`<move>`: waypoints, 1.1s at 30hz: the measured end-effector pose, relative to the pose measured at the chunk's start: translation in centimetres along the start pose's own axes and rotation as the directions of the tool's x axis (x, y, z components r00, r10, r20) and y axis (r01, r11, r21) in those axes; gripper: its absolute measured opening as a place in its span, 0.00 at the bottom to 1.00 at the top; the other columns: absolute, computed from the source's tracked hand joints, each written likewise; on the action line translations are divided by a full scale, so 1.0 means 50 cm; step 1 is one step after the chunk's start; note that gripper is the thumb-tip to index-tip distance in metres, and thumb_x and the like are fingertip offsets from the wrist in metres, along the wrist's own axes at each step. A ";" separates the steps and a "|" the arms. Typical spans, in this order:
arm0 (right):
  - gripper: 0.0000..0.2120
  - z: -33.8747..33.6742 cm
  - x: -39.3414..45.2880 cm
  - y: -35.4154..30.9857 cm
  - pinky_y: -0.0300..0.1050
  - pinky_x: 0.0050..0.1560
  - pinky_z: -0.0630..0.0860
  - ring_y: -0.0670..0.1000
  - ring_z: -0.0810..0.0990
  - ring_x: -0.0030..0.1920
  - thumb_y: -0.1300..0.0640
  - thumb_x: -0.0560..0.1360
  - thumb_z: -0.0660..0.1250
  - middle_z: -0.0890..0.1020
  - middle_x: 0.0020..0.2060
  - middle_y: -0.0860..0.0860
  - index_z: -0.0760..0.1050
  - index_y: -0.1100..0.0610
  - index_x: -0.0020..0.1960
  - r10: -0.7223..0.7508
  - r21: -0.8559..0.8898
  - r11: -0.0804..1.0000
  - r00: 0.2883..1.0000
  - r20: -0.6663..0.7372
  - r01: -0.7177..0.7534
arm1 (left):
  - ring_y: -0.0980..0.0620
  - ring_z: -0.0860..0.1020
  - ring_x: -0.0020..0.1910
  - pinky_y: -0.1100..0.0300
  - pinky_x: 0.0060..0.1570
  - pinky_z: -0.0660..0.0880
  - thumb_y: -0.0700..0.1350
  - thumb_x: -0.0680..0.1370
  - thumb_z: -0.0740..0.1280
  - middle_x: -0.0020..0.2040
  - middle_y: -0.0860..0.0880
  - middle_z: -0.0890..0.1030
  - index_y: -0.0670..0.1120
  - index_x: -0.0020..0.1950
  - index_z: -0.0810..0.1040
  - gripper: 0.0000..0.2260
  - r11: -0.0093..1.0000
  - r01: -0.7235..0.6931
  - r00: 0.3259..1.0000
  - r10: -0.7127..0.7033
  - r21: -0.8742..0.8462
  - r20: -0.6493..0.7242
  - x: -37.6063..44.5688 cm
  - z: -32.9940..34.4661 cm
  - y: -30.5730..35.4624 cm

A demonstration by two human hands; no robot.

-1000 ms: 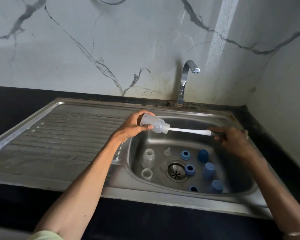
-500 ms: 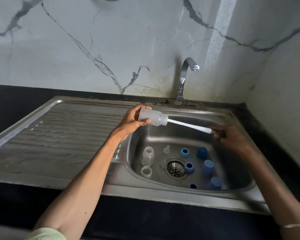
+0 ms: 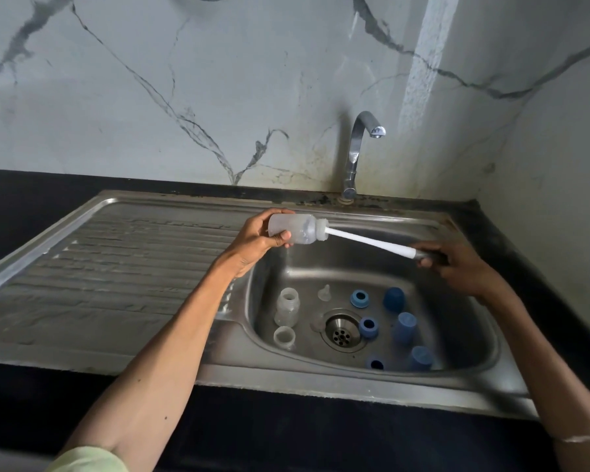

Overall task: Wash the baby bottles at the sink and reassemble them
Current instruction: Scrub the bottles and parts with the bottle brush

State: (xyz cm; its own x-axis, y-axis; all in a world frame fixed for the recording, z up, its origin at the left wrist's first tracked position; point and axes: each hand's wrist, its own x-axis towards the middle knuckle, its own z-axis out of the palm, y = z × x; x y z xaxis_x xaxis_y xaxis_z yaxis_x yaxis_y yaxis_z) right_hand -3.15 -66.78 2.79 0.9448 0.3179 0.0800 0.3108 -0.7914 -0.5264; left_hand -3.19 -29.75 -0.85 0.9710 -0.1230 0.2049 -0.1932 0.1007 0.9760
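Marble-veined wall [image 3: 218,97] is running behind a black bench [image 3: 31,195]. Stainless sink [image 3: 321,379] is sitting in the bench, ribbed drainboard [image 3: 116,267] on its left side, basin on its right. Chrome tap [image 3: 358,151] is standing at the back rim, no water showing. Left hand [image 3: 256,240] is gripping a clear baby bottle [image 3: 295,228] sideways above the basin's back left corner, fingers and thumb curled round the body, neck pointing right. White bottle brush handle [image 3: 368,241] is sticking out of the neck, slanting down to the right. Right hand [image 3: 457,264] is pinching the handle's dark end, fingers curled round it. Lying on the basin floor: two more clear bottles [image 3: 286,306] [image 3: 284,336] left of the drain [image 3: 342,330], a clear teat [image 3: 325,292] behind it, blue collar rings [image 3: 359,298] [image 3: 368,327] [image 3: 375,363] and blue caps [image 3: 394,298] [image 3: 404,328] [image 3: 420,357] to the right. Thin bangle [image 3: 586,437] is sitting on the right wrist.
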 end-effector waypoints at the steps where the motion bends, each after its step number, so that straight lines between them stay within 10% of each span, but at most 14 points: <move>1: 0.17 0.004 0.002 0.000 0.55 0.61 0.73 0.52 0.77 0.55 0.62 0.77 0.66 0.80 0.54 0.51 0.75 0.43 0.59 0.013 -0.021 1.000 1.000 -0.012 -0.013 | 0.48 0.76 0.55 0.57 0.50 0.82 0.28 0.74 0.69 0.58 0.42 0.75 0.43 0.61 0.77 0.18 1.000 0.008 1.000 -0.008 0.020 -0.014 0.000 -0.003 -0.002; 18: 0.19 -0.007 -0.005 0.017 0.39 0.60 0.68 0.56 0.79 0.58 0.71 0.71 0.72 0.82 0.56 0.58 0.80 0.58 0.60 -0.187 -0.132 0.981 0.893 -0.409 0.145 | 0.48 0.77 0.55 0.56 0.50 0.82 0.29 0.76 0.68 0.59 0.40 0.75 0.40 0.64 0.76 0.17 0.998 0.039 0.999 -0.038 0.039 -0.022 0.000 -0.019 -0.005; 27: 0.21 -0.017 0.006 0.029 0.57 0.47 0.77 0.52 0.80 0.43 0.65 0.79 0.64 0.81 0.40 0.43 0.78 0.36 0.46 -0.220 -0.036 0.974 0.974 0.053 0.222 | 0.48 0.76 0.56 0.59 0.50 0.81 0.28 0.75 0.68 0.58 0.42 0.75 0.42 0.62 0.76 0.18 1.000 -0.004 0.999 0.004 0.008 -0.037 -0.002 -0.023 0.004; 33: 0.17 -0.021 -0.022 0.003 0.42 0.57 0.72 0.48 0.78 0.56 0.69 0.71 0.73 0.81 0.54 0.51 0.81 0.58 0.58 -0.126 0.009 0.989 0.893 -0.432 0.145 | 0.48 0.79 0.53 0.60 0.46 0.81 0.30 0.77 0.67 0.57 0.40 0.76 0.39 0.63 0.75 0.15 0.999 0.042 0.999 -0.043 -0.018 -0.023 -0.002 -0.019 0.000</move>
State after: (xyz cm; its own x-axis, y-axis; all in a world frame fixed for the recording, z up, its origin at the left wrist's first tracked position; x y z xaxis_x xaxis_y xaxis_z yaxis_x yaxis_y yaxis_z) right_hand -4.03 -67.80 3.50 0.8493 0.1585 0.5035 0.4433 -0.7321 -0.5173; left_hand -3.13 -28.81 -0.92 0.9813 -0.1045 0.1614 -0.1494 0.1134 0.9822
